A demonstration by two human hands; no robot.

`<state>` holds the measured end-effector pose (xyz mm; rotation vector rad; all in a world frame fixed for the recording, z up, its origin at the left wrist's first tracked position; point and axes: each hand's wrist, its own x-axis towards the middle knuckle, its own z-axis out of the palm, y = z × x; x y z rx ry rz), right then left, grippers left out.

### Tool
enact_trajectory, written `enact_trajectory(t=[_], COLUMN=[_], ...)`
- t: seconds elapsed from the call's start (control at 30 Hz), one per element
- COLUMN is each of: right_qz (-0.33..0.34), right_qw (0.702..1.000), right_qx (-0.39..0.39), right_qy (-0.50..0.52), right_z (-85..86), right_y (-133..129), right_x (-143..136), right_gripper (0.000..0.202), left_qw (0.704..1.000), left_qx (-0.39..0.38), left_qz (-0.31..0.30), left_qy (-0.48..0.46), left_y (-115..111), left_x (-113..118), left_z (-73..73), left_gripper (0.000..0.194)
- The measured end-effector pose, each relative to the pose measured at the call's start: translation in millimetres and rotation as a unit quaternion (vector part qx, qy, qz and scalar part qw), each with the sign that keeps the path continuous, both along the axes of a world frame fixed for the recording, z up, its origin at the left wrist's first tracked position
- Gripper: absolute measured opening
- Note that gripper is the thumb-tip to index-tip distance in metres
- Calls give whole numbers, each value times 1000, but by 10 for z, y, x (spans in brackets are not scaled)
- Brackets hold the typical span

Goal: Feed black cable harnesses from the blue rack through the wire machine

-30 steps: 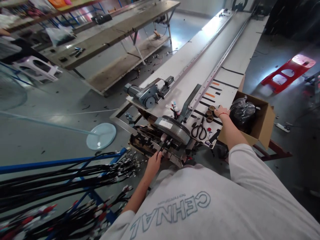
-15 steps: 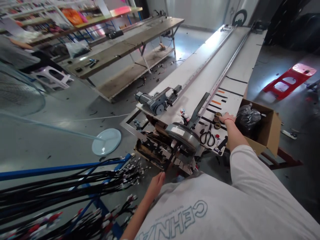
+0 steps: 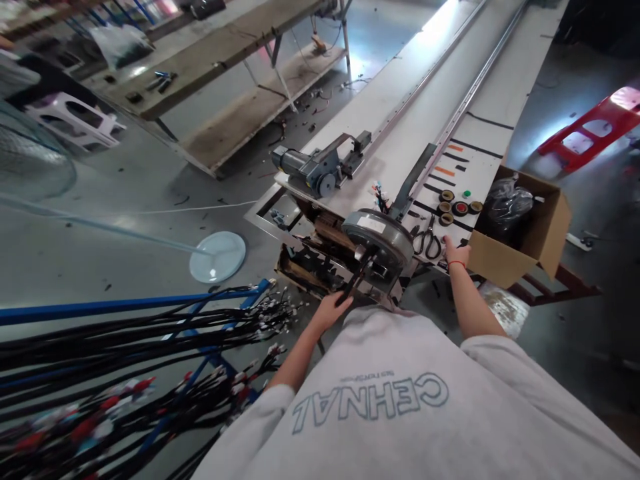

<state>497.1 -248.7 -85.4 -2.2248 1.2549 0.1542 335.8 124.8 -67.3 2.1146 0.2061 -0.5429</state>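
My left hand (image 3: 333, 312) is closed around the end of a black cable bundle (image 3: 361, 272), which runs up toward the round grey drum-shaped machine part (image 3: 379, 233) at the bench's near end. At the near right corner of the white bench, my right hand (image 3: 456, 253) has its fingers curled over a small dark thing I cannot make out. Just left of it lie black-handled scissors (image 3: 429, 245). Several tape rolls (image 3: 446, 218) sit beyond, with a small green piece (image 3: 467, 194) among them. Loose connectors (image 3: 380, 193) stick up behind the drum.
An open cardboard box (image 3: 503, 257) holding a dark plastic bag stands right of the bench. A motor unit (image 3: 305, 170) is fixed on the left. Hanging cable harnesses (image 3: 125, 340) fill the lower left. A red stool (image 3: 590, 133) and a pale blue round base (image 3: 217, 257) stand on the floor.
My right hand has drawn back from the tape rolls to the bench's near corner, uncovering more rolls. My left hand stays on the black cable bundle. The view has tilted downward.
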Motion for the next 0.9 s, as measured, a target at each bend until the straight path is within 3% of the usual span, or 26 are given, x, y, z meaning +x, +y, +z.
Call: enact_trajectory(t=[0.1, 0.2, 0.43, 0.9], right_qz=[-24, -35, -49, -47], right_qw=[999, 998, 996, 996], right_qx=[-21, -58, -70, -80], right_qy=[5, 5, -6, -8], right_z=[34, 49, -17, -24], right_y=[38, 79, 78, 60], right_x=[63, 82, 59, 84], right_gripper=[81, 81, 83, 81], left_qw=[999, 997, 990, 984], left_qx=[-20, 28, 86, 141], left_qz=[-1, -5, -54, -52], left_qy=[-51, -68, -97, -95], left_y=[-393, -546, -402, -343], left_x=[589, 797, 596, 459], left_z=[180, 270, 275, 327], left_gripper=[39, 37, 41, 33])
